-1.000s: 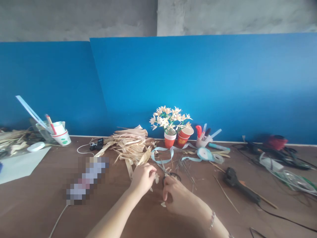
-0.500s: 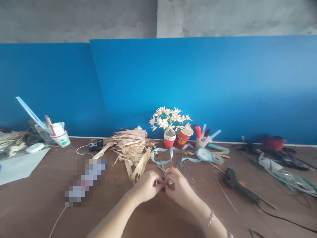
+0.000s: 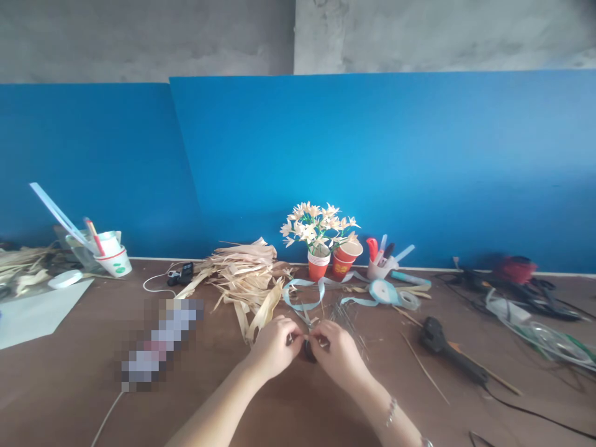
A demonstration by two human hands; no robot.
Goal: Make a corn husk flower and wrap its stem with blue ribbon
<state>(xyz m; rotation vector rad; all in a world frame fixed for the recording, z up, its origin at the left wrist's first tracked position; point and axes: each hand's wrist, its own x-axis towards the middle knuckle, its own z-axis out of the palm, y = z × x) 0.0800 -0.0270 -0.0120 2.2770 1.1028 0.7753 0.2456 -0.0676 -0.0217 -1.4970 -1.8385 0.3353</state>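
Observation:
My left hand (image 3: 275, 346) and my right hand (image 3: 339, 349) meet fingertip to fingertip over the table. Both are closed in a pinch on a small pale husk petal (image 3: 306, 337), of which only a sliver shows between the fingers. Beneath them lie scissors (image 3: 305, 315), blades pointing away from me, their dark handles partly covered by my hands. A heap of dry corn husks (image 3: 246, 267) spreads beyond my left hand. Thin wires (image 3: 347, 320) lie just past my right hand. Pale husk flowers (image 3: 311, 226) on green stems stand in a red paper cup (image 3: 318, 267).
Right of the flowers are another red cup (image 3: 343, 267), a white cup of pens (image 3: 379, 268) and a blue ribbon roll (image 3: 383, 291). A black glue gun (image 3: 449, 351) with its cord lies right. Left are a blurred-out object (image 3: 161, 344) and a paper cup (image 3: 115, 261).
My right hand has left the scissors handles and come up beside my left hand. The fingertips of both hands have met around the small petal, and the left has shifted slightly right.

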